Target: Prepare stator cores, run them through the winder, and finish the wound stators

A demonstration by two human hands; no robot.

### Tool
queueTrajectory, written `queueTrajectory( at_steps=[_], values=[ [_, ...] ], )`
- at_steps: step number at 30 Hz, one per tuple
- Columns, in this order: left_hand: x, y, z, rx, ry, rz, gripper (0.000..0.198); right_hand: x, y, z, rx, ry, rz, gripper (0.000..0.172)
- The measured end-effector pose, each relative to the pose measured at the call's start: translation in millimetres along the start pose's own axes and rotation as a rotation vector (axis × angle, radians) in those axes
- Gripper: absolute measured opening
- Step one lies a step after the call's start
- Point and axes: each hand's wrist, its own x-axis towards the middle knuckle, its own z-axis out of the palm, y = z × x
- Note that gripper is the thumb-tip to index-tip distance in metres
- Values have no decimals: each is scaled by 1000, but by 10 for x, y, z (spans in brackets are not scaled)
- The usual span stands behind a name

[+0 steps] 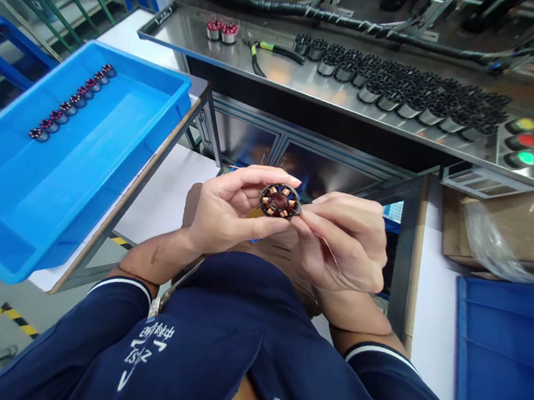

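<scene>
A round motor stator [280, 201] with copper windings and a dark rim is held up in front of my body, its open face toward me. My left hand [228, 205] is closed on it, with fingers over the top and the thumb under the lower edge. At the stator's right edge, my right hand [346, 240] is closed in a pinch, fingertips touching the rim. A thin wire [334, 256] seems to run from that pinch across the right palm. The fingertips hide part of the rim and the wire's start.
On the left stands a blue tray [84, 162] with a row of wound stators [77, 101]. The metal bench [276, 67] ahead carries two pink-wired stators [222, 30], cutting pliers [256, 56], many black-topped stator cores [402, 90] and a button box [525, 147]. A blue bin [508, 353] is at right.
</scene>
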Motion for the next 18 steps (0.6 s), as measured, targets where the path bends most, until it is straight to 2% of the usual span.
queueTrajectory(
  at_steps=[4, 7, 10, 12, 15, 18],
  values=[
    [-34, -4, -4, 159, 52, 180, 44, -30, -124, 52, -51, 34, 74, 6],
    [-39, -45, -3, 184, 92, 207, 43, -18, -231, 145, -2, 80, 177, 1],
    [-47, -92, 19, 189, 127, 212, 43, -9, -304, 252, 137, 141, 355, 10],
    [-55, -113, 30, 167, 140, 223, 40, -14, -307, 301, 214, 159, 400, 13],
    [-49, -112, 0, 77, 70, 151, 48, -30, -246, 325, 237, 134, 355, 11],
    [-10, -78, -93, -2, -67, -38, 57, -27, -162, 305, 231, 98, 317, 9]
  ],
)
